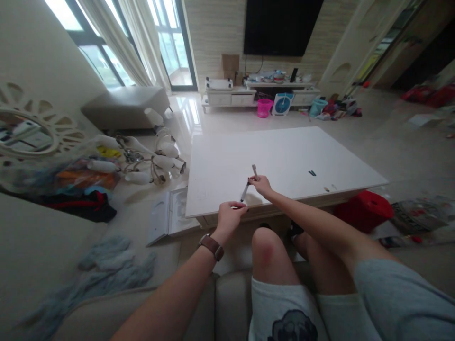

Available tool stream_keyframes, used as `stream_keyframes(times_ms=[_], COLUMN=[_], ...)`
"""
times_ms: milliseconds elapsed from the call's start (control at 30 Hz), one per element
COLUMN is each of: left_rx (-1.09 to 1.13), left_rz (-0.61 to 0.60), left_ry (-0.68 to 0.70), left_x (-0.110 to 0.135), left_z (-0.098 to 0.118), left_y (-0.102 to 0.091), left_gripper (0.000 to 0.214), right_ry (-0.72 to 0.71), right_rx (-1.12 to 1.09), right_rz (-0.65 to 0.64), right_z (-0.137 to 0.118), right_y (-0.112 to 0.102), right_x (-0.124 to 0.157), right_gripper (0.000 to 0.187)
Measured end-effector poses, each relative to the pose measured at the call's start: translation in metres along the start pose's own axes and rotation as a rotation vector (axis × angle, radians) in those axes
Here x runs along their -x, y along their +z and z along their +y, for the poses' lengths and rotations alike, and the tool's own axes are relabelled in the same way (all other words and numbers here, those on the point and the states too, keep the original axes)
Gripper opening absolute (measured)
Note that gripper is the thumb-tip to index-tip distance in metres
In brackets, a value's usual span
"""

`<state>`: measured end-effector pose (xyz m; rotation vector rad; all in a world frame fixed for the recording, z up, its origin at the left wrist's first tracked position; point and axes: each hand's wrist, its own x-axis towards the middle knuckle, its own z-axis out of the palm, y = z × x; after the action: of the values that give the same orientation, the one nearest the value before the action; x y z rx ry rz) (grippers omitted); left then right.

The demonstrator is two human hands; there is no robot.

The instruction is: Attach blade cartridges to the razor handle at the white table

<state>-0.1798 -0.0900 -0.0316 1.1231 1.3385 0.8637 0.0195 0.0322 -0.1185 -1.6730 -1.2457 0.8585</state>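
My right hand (262, 185) is closed over the front of the white table (227, 151), its fingertips pinching the dark upper end of a slim grey pen piece (244, 192). A whitish pen barrel (254, 170) sticks up from the same hand. My left hand (232, 214), with a brown-strapped watch (212, 246) on the wrist, is at the table's near edge, just below the pen piece's lower end. Its thumb and fingers are pinched together; a small dark bit shows at the tips, too small to name. Two short dark pieces (312, 173) lie to the right on the tabletop.
Tiny bits (326, 189) lie near the table's right front edge. A red cylindrical stool (366, 210) stands beside the table at right. A chandelier (156, 158) and an open white box (167, 215) are on the floor at left. My knees are just before the table.
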Motion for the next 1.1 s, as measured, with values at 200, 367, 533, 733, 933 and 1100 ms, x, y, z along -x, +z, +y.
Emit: stream_keyframes(times_ms=[200, 367, 533, 733, 933, 1100], left_rx=[0.138, 0.215, 0.244, 0.344, 0.522, 0.735], left_rz=[0.087, 0.126, 0.132, 0.125, 0.153, 0.112], left_ry=[0.059, -0.001, -0.034, -0.078, -0.150, -0.294], left_x=[-0.004, -0.007, -0.007, -0.005, -0.003, -0.003], left_z=[-0.006, -0.011, -0.008, -0.003, 0.003, 0.010], left_y=[0.002, 0.005, 0.007, 0.004, 0.005, 0.002], left_gripper=[0.023, 0.034, 0.025, 0.020, 0.021, 0.012], right_ry=[0.070, 0.104, 0.122, 0.162, 0.232, 0.185], right_rx=[0.211, 0.312, 0.339, 0.176, -0.128, -0.591], right_rz=[-0.095, -0.172, -0.180, 0.015, 0.161, 0.193], right_z=[0.009, 0.006, 0.000, -0.025, -0.062, -0.101], right_y=[0.043, 0.064, 0.070, 0.049, -0.023, -0.106], right_x=[-0.026, -0.032, -0.031, -0.021, 0.001, 0.041], right_gripper=[0.013, 0.016, 0.018, 0.019, 0.031, 0.042])
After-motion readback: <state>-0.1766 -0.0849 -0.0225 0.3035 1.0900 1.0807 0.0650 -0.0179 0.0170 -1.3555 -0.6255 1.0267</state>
